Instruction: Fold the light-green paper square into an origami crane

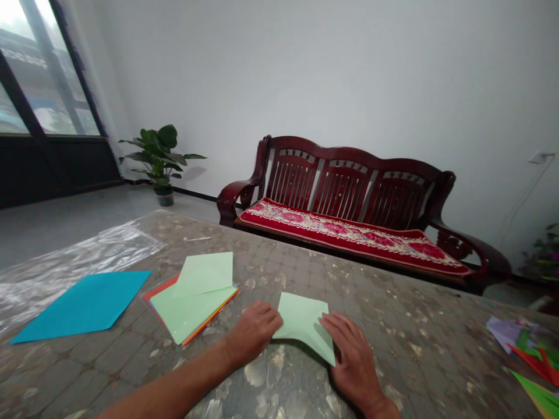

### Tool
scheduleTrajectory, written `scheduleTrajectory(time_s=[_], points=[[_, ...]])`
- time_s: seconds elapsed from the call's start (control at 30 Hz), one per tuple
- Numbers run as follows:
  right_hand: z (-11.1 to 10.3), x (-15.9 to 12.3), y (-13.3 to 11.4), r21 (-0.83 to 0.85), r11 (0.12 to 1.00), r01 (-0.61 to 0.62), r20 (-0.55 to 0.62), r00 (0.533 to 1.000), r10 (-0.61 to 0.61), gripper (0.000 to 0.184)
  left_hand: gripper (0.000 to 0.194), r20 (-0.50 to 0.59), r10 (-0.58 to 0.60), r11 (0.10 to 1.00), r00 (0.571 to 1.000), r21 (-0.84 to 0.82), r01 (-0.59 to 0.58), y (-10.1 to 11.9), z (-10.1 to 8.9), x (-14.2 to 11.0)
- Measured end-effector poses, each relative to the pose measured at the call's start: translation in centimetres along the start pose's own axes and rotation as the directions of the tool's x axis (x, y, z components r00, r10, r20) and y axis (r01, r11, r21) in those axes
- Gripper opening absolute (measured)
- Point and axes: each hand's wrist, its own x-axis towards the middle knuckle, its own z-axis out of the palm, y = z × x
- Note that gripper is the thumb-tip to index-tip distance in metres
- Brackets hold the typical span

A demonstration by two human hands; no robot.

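Here's the left hand (257, 330) pinching the left edge of a pale green sheet (301, 320), and the right hand (354, 355) has its right edge gripped, fingers on top! The sheet sits above the counter (414, 337), its near edge curved. Well right of the sheet, bright folded papers (535, 349). To its left, a paper stack (187, 317) under a skewed green square (207, 270); farther left, a blue sheet (85, 305) beside clear plastic (109, 241). Beyond the sheet, a wooden bench (341, 183) with a flowered mat (336, 226); far left, a potted plant (159, 154).
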Motion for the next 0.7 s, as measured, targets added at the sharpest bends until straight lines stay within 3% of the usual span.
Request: scheduleTrajectory(time_s=[0.2,0.5,0.7], points=[[-0.5,0.3,-1.1,-0.008,0.999,0.036,0.072,0.997,-0.036,0.066,0.005,0.038,-0.022,0.999,0.999,0.042,0.020,0.6,0.2,0.2],[0.4,0.4,1.2,0.063,0.997,-0.047,0.029,0.999,0.045,0.034,0.014,0.077,0.025,0.967,0.997,-0.256,-0.005,-1.5,0.1,0.6],[-0.1,0.4,0.2,0.152,0.985,-0.084,0.134,0.989,0.064,0.023,0.010,0.069,0.033,0.918,0.997,-0.398,-0.003,-1.5,-0.7,1.1]])
